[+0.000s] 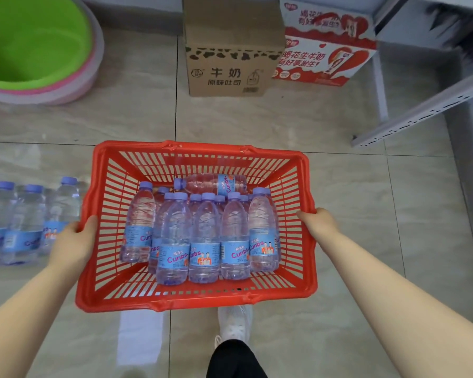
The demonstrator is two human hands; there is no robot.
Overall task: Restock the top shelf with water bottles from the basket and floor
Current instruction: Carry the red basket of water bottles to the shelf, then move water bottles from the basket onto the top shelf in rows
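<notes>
A red plastic basket [197,150] is held above the tiled floor in the middle of the head view. My left hand [74,242] grips its left rim and my right hand [318,223] grips its right rim. Inside stand several clear water bottles [204,241] with purple caps and blue labels, and one more bottle [216,183] lies on its side behind them. Several more water bottles [25,222] of the same kind stand on the floor at the left. The top shelf is out of view.
A grey metal shelf frame [421,110] stands at the right. A brown carton [230,50] and a red-and-white carton [328,50] sit on the floor ahead. Stacked green and pink basins [38,50] lie at the upper left. My white shoe [235,320] shows below the basket.
</notes>
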